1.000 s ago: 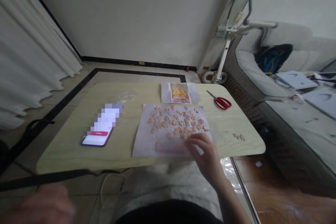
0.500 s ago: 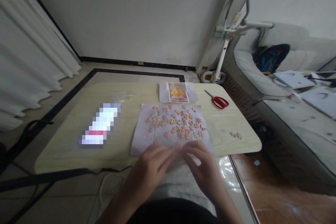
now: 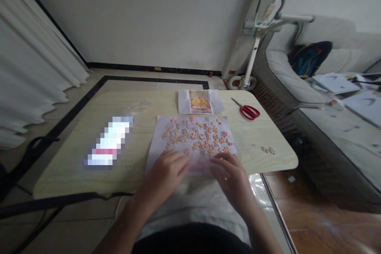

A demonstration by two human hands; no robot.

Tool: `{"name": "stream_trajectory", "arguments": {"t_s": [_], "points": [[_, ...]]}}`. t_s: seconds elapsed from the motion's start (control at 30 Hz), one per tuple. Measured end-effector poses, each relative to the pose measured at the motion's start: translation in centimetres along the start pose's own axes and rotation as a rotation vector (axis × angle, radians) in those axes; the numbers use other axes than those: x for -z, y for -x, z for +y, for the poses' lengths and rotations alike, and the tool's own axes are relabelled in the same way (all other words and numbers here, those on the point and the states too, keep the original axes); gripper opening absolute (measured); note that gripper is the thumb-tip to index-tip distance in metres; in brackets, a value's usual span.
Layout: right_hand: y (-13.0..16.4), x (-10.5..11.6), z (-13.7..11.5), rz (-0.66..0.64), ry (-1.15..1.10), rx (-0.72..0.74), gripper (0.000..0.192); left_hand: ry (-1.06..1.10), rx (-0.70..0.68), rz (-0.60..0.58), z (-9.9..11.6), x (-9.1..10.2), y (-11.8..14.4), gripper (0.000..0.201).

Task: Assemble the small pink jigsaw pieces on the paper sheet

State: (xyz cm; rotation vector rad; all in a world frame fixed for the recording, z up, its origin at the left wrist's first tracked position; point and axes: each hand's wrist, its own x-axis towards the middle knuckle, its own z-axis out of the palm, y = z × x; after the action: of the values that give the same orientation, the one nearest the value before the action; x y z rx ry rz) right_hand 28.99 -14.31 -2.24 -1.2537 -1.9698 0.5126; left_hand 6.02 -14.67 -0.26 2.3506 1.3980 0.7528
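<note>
A pale sheet of paper [image 3: 160, 143] lies on the light wooden table [image 3: 74, 147], strewn with several small orange puzzle pieces [image 3: 199, 135]. My left hand [image 3: 168, 172] rests palm down on the sheet's near edge, fingers spread toward the pieces. My right hand [image 3: 230, 174] lies beside it on the near right corner of the sheet, fingers curled over it. Whether either hand pinches a piece is hidden under the fingers. A picture card [image 3: 199, 102] showing a yellow figure lies just beyond the sheet.
Red-handled scissors [image 3: 248, 111] lie at the table's far right. A few loose pieces [image 3: 268, 150] sit near the right edge. A phone [image 3: 108, 147] lies to the left, with a clear plastic bag [image 3: 137, 108] behind it. A sofa [image 3: 327, 127] with papers stands to the right.
My left hand came up from the lower left onto the sheet's near edge, beside my right hand. Both hands have shifted slightly forward onto the paper.
</note>
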Motion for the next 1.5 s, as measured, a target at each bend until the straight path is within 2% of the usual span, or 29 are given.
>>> {"name": "stream_trajectory", "arguments": {"t_s": [0.2,0.43,0.8,1.03,1.3,1.5], "points": [[0.1,-1.2,-0.7,-0.064,0.087,0.013,0.015,-0.034,0.018,-0.083,0.1,-0.7,-1.3,0.012],[0.1,-1.4,-0.6,-0.104,0.107,0.001,0.015,-0.004,0.061,-0.151,-0.1,-0.8,-1.6,0.013],[-0.1,-1.4,-0.5,-0.106,0.138,0.015,0.012,0.010,0.046,-0.117,-0.2,-1.0,-1.6,0.012],[0.0,-1.5,-0.5,-0.089,0.112,0.012,0.012,0.036,0.064,-0.013,-0.3,-0.4,-1.3,0.011],[-0.5,-1.4,-1.4,0.037,-0.078,0.032,0.019,0.154,0.131,0.314,0.9,-2.2,-0.2,0.007],[-1.3,-1.5,-2.4,0.038,-0.177,0.043,0.020,0.164,0.136,0.367,1.9,-2.4,0.1,0.003]]}}
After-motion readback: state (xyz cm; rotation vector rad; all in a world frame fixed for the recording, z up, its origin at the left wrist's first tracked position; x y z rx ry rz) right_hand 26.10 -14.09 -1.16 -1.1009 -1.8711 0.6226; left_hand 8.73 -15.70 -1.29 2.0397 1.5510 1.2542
